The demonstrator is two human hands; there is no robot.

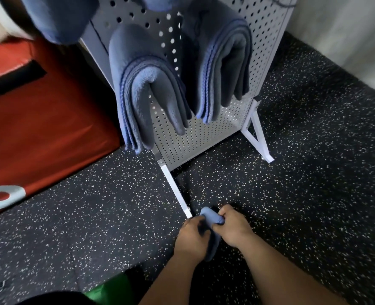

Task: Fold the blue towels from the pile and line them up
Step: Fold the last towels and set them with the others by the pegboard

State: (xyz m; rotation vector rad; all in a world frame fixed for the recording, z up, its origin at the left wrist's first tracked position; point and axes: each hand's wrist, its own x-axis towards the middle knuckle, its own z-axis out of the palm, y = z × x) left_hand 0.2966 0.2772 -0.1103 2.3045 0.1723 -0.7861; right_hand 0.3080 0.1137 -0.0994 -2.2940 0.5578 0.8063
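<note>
Together, left hand (193, 236), right hand (233, 227) — clutching bunched blue towel (210, 216)

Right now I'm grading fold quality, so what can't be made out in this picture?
Head view:
- The small blue towel: mostly covered by the left hand and right hand; fold state unreadable.
- The upper-left towel: cut off by the top edge.
- Hooks on the pegboard rack: hidden under the left hanging towel and right hanging towel.
</note>
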